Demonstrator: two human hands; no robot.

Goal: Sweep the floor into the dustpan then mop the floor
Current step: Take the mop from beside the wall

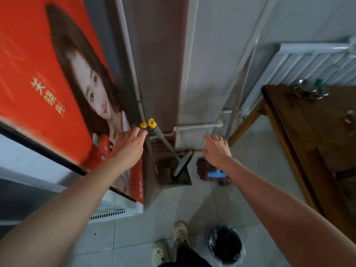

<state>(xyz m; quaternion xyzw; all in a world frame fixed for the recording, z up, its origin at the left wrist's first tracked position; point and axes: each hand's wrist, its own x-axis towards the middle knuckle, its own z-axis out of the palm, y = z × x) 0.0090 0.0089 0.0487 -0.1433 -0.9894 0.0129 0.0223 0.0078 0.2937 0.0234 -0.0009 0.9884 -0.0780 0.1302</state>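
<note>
1. Starting at the far left, one big red poster (pixel 44 78) with a printed portrait and yellow characters covers the side of a cabinet.
2. One left hand (pixel 129 149) reaches forward to the tops of two long handles. Its fingertips are at the darker handle, just under the cap, but I cannot tell if they really grip it.
3. Two yellow caps (pixel 151 123) sit side by side, one on each handle top, just beside the poster edge.
4. One broom (pixel 168 145) has the gray handle. It leans down to the right, and its flat lower end is inside the dustpan.
5. One brown dustpan (pixel 174 181) stands on the tiled floor (pixel 240 205) in the corner, against the wall.
6. One mop (pixel 204 167) lies just to the right of the dustpan. Its dark red strands are on the floor, with one blue clamp on top.
7. One right hand (pixel 217 149) hangs in the air above the mop head with straight, spread fingers, and it holds nothing.
8. Two pale shoes (pixel 180 233) are at the bottom, and one bin (pixel 225 244) with a black bag is near them on the right.
9. One wooden table (pixel 300 132) is at the far right, under one white radiator (pixel 316 64).
</note>
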